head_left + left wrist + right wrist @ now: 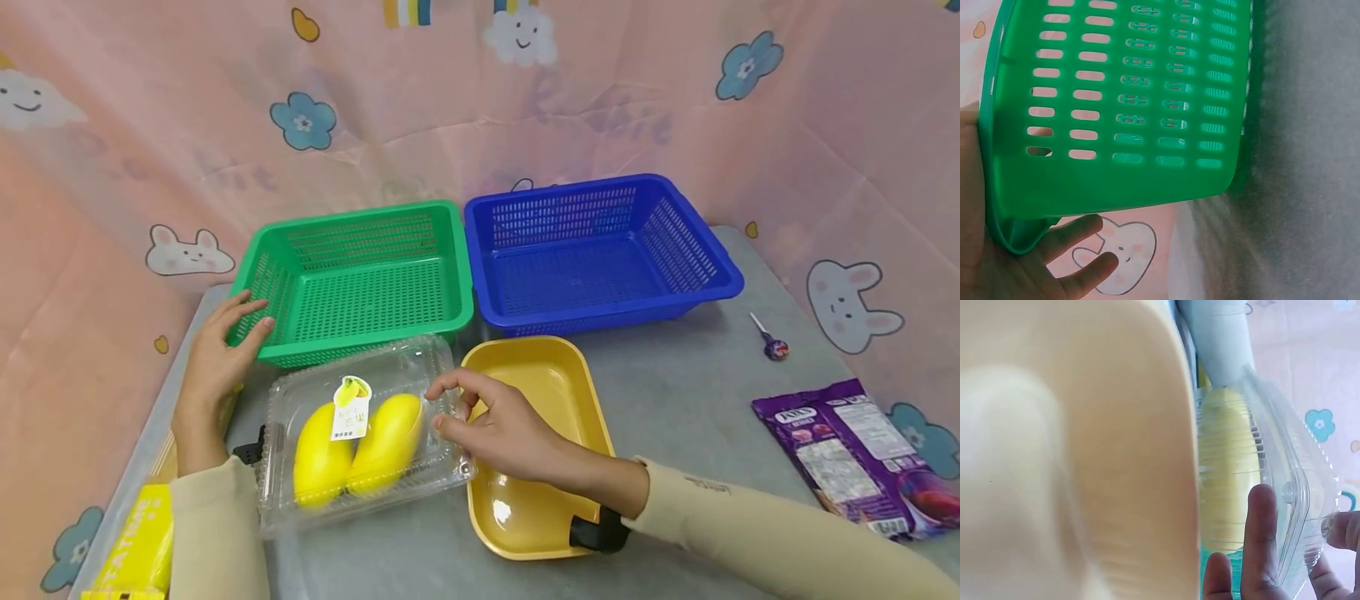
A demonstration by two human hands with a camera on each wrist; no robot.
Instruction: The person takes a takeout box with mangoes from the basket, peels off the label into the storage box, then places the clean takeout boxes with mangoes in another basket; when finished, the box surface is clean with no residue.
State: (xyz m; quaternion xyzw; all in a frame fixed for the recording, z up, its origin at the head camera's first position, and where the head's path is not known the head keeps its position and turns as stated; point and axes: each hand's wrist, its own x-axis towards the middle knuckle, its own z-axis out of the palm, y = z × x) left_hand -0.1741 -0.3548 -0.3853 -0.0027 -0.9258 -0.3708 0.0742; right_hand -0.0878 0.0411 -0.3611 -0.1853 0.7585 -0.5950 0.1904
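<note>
A clear plastic clamshell box [431, 362] with two yellow mangoes [390, 446] and a white label stands in front of the green basket [360, 342]. My right hand [502, 429] is at the box's right edge, its thumb and index finger loosely bent over the lid. In the right wrist view fingertips are close to the lid's corner; whether they press on it cannot be told. My left hand [217, 354] is by the green basket's left front corner with its fingers spread. In the left wrist view the basket's rim hides part of that hand.
A blue basket [592, 321] stands right of the green one. Under my right forearm lies a yellow tray [525, 533]. A lollipop [776, 346] and a purple candy bag [847, 467] lie at the right. A yellow packet [135, 542] is beside my left sleeve.
</note>
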